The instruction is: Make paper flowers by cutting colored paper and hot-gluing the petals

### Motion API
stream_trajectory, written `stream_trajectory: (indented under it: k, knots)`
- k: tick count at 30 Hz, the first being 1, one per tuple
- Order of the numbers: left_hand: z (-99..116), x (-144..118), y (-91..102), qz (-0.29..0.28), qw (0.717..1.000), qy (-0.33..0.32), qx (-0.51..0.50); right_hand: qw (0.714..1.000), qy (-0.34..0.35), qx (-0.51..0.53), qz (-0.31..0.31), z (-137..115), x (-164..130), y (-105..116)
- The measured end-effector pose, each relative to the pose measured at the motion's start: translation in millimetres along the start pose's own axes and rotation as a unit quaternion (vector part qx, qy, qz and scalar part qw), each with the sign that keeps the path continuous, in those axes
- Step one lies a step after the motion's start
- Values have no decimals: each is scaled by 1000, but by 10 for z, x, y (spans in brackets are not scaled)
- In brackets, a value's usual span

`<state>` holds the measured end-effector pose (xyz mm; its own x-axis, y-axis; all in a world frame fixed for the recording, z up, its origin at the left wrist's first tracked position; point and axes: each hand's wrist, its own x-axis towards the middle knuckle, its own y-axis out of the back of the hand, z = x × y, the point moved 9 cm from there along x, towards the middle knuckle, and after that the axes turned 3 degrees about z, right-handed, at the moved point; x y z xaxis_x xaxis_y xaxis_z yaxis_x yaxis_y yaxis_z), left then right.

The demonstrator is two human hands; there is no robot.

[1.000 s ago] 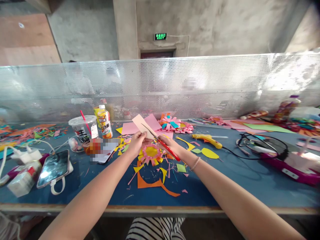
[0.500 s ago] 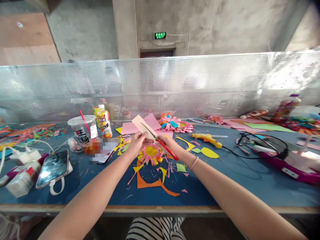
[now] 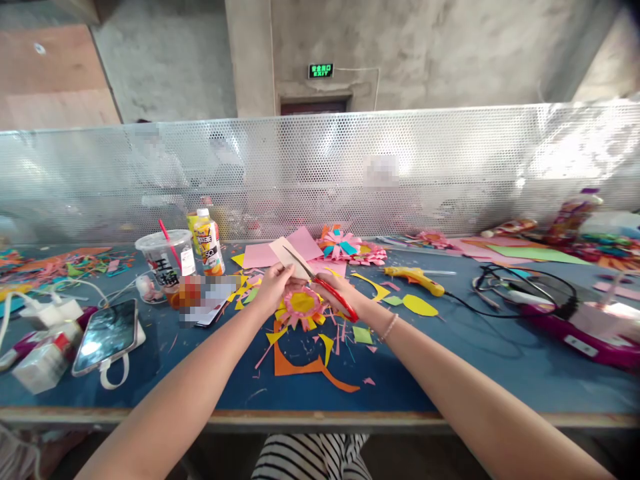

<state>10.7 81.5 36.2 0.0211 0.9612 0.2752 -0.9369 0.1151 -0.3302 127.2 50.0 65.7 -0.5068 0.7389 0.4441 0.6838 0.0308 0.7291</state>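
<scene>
Pale pink paper strip sits pinched in the left hand, just above the paper flower; the right hand grips red scissors, blades biting it. Short, steady snips suit best.

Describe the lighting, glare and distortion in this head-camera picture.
Head view: daylight glares off the perforated metal screen, washing out its right end; the table edge bows, wide-angle distortion; the phone mirrors light; both hands and scissors stay sharp.
</scene>
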Motion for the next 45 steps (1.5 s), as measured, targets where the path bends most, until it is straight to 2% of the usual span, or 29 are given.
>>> stream_trajectory:
  k: [5,8,13,24,30,32,37,41,45]
  knots:
    - [-59,-31,-99,-46,998,11,29,994,-34,100,-24,89,-8,-57]
    - [-71,-45,-120,-54,998,12,38,989,-48,134,-38,136,-11,-105]
    - [-48,-47,-96,-44,997,9,65,996,-33,78,-11,139,0,-83]
    - [-39,-11,-49,-33,997,-1,63,998,-58,36,-17,107,-8,-99]
    - [51,-29,-81,-60,996,12,66,1000,0,-9,18,72,25,-60]
    - [108,0,-20,-44,997,-9,62,1000,-2,-20,14,94,26,-73]
    - [243,103,238,49,992,-95,61,999,-5,-32,3,91,9,-83]
    - [258,121,273,62,987,-111,98,1000,-4,-19,1,50,-13,-61]
    - [246,92,224,48,989,-98,97,999,-19,28,-13,30,-53,-66]
